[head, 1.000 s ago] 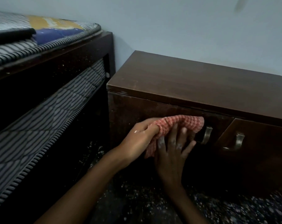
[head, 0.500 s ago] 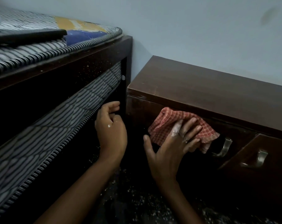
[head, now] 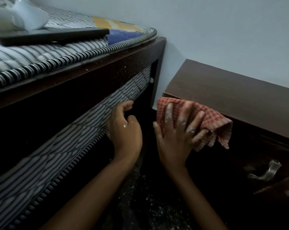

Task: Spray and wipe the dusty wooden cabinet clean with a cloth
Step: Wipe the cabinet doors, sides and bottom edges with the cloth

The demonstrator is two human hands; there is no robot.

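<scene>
Right hand spread flat, pressing cloth on cabinet corner; left hand loosely curled, empty. Risk: unpinched cloth slips free.

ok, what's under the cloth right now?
The cabinet: the cloth lies against its front at the top left corner, pressed flat by the right hand. The wood beneath it is covered, so dust there cannot be judged.

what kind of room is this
Probably a bedroom: a striped mattress on a dark wooden bed frame stands beside a low wooden cabinet against the wall.
</scene>
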